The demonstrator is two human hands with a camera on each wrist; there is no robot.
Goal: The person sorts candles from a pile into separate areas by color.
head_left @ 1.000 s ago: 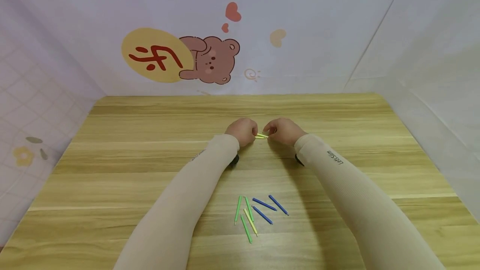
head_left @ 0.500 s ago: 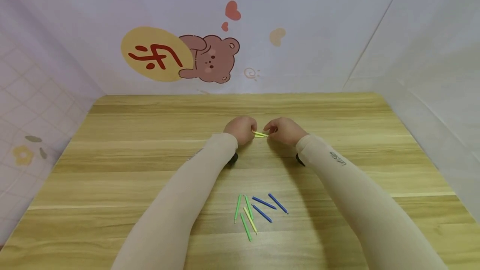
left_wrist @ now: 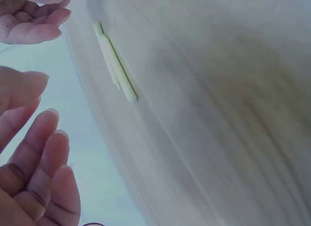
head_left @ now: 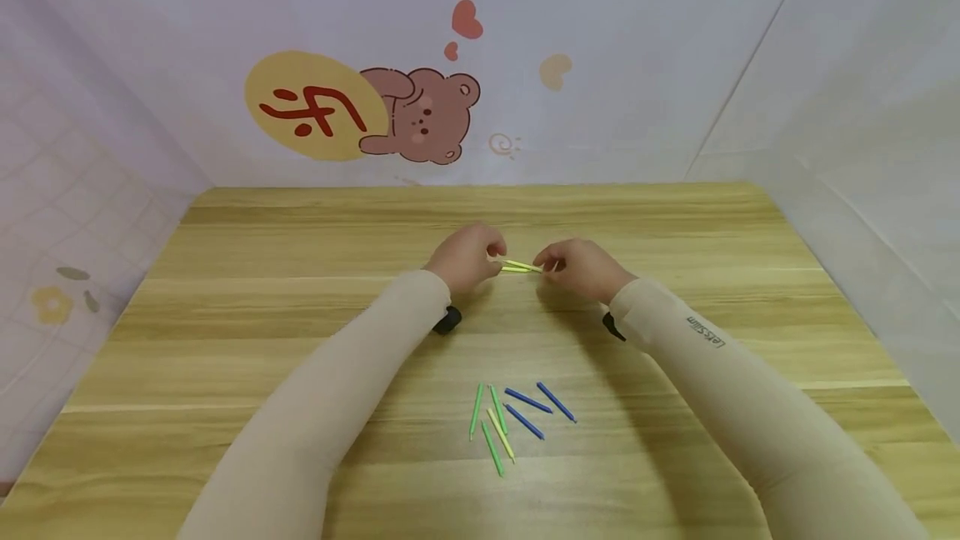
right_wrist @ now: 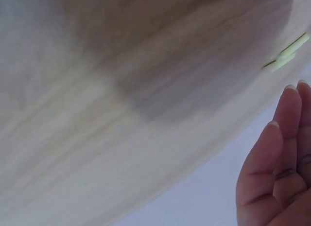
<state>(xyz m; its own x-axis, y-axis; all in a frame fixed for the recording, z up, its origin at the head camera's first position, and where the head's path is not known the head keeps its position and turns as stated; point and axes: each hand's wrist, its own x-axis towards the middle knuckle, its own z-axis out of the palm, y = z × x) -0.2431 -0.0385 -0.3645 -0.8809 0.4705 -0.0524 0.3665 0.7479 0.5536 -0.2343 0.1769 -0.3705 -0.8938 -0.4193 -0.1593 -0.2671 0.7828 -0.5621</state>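
Note:
Two thin yellow candles (head_left: 517, 266) lie close together on the wooden table, between the two hands. My left hand (head_left: 465, 259) is just left of them, its fingers relaxed and parted. In the left wrist view, a gap shows between the left fingers (left_wrist: 41, 150) and the candles (left_wrist: 119, 70). My right hand (head_left: 581, 269) is at the candles' right end with loosely bent fingers. From the right wrist, the yellow candles (right_wrist: 293, 46) lie beyond the right fingertips (right_wrist: 289, 102), and nothing is seen gripped.
Nearer on the table (head_left: 247, 315) lie several loose candles: green ones (head_left: 476, 412), a yellow one (head_left: 501, 436) and blue ones (head_left: 528, 401). A white wall sheet (head_left: 637, 15) with a printed bear (head_left: 431, 127) stands behind the table's far edge.
My left hand has let go of the yellow candles' left end and drawn back to the left. The right hand has shifted slightly right. The nearer candles lie as before.

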